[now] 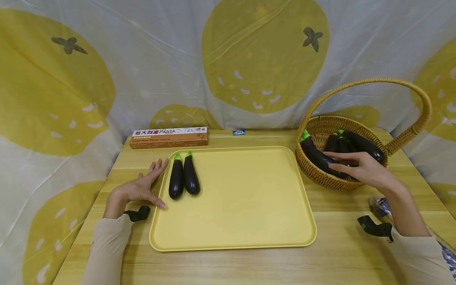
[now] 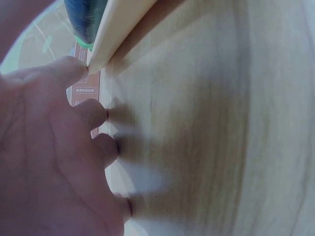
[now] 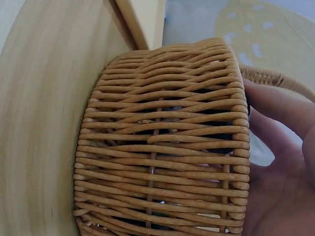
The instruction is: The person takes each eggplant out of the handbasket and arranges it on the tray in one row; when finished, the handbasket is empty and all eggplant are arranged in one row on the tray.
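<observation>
Yellow plastic-looking tray (image 1: 242,202) is set flat on the wood-grained table (image 1: 228,269), and two eggplants (image 1: 191,178) with green tops are laid side by side near its left edge. That edge is touched by the left hand (image 1: 140,188), whose fingers are spread apart, with the thumb placed at the rim and fingertips rested on the table beside the tray.

To the right of the tray, a wicker basket (image 1: 320,178) with a tall arched handle is stood upright. Several eggplants (image 1: 365,144) are heaped inside it. Over its near rim the right hand (image 1: 370,168) is reached, and one eggplant (image 1: 313,152), lying along the basket's left side, is held between thumb and fingers. In the right wrist view, the fingertips are largely hidden by the woven wall.

Behind the tray, a brown-and-white pasta box (image 1: 169,138) is placed at the left, and a small blue packet (image 1: 238,132) is seen farther right. Beyond the table, a pale cloth (image 1: 171,59) printed with large yellow fruit is hung.
</observation>
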### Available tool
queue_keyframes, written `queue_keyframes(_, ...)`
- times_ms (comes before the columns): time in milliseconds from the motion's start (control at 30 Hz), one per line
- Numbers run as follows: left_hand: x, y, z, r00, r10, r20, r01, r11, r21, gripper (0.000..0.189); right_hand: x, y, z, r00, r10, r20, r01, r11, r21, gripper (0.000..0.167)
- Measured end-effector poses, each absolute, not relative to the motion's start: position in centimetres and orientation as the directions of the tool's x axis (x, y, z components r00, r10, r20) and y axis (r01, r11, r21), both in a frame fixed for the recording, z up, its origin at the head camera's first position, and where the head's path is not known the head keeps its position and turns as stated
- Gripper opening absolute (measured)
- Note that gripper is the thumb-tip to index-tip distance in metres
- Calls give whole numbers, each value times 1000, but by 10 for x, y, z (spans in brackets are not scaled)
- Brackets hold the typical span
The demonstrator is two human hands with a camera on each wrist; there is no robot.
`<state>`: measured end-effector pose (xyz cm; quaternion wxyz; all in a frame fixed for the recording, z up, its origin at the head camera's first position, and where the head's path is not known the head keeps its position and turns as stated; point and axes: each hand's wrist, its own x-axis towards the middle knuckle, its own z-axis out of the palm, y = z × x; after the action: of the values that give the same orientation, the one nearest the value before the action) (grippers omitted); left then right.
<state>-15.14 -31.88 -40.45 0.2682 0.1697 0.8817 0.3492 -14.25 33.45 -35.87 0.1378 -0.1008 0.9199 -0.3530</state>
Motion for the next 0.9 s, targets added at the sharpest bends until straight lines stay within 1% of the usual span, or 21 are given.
queue_keyframes(133, -151, -319, -405, -799, 486, -355, 108, 696, 710, 148, -142, 336, -361, -948, -276, -158, -96, 721, -686, 51)
queue_keyframes(233, -151, -319, -405, -799, 485, -355, 106, 695, 711, 148, -140, 340, -360, -957, -266, -119, -105, 695, -712, 49)
queue_keyframes(333, -151, -319, -405, -798, 488, -353, 109, 693, 712, 148, -136, 344, -356, -962, -250, -104, -93, 666, -740, 48)
queue_keyframes(433, -151, -320, -405, -798, 490, -351, 111, 692, 713, 148, -130, 346, -349, -967, -219, -130, -53, 674, -737, 48)
queue_keyframes(567, -151, -319, -405, -798, 489, -352, 112, 694, 711, 148, -123, 347, -341, -964, -218, -152, -48, 705, -707, 47)
queue_keyframes(700, -151, -320, -404, -798, 488, -354, 115, 700, 705, 148, -118, 343, -337, -955, -258, -148, -79, 699, -710, 45)
queue_keyframes(900, -151, -320, -405, -798, 487, -354, 118, 704, 700, 148, -114, 322, -334, -928, -354, -119, -139, 622, -770, 44)
